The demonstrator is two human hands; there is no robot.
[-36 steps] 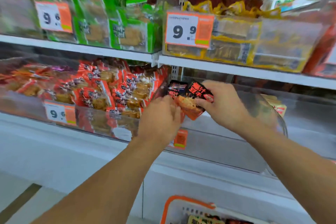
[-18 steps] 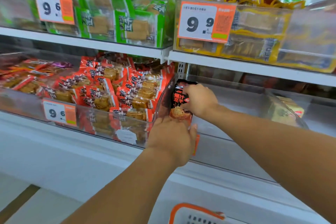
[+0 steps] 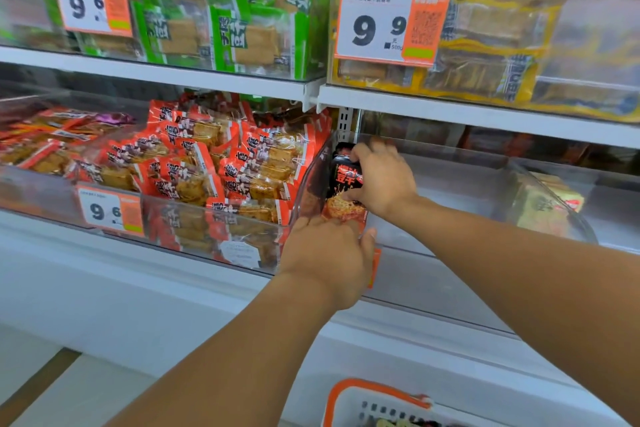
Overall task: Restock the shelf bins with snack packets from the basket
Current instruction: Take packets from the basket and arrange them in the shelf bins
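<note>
Where the lower shelf's clear bin (image 3: 450, 163) stands nearly bare, a black-and-red snack packet (image 3: 346, 191) is held upright against its left wall, at the near left corner. The neighbouring bin (image 3: 45, 191) to the left is heaped with orange-red packets (image 3: 221, 166); on the upper shelf one bin holds green packets (image 3: 242, 28) and the next, to the right, yellow-edged packets (image 3: 485, 55). A pale yellow packet (image 3: 547, 201) lies in the bin at the far right of the lower shelf.

The right hand (image 3: 382, 177) has its grip clenched on the snack packet, fingers curled over its top edge and thumb on its face. The left hand (image 3: 329, 256) is at the packet's lower end, by the bin's near lip; its fingers are hidden behind the back of the hand, so I cannot tell whether its grip is released or grasping.

The basket (image 3: 367, 395) with an orange rim is cut off by the bottom edge, its contents hard to make out.
</note>
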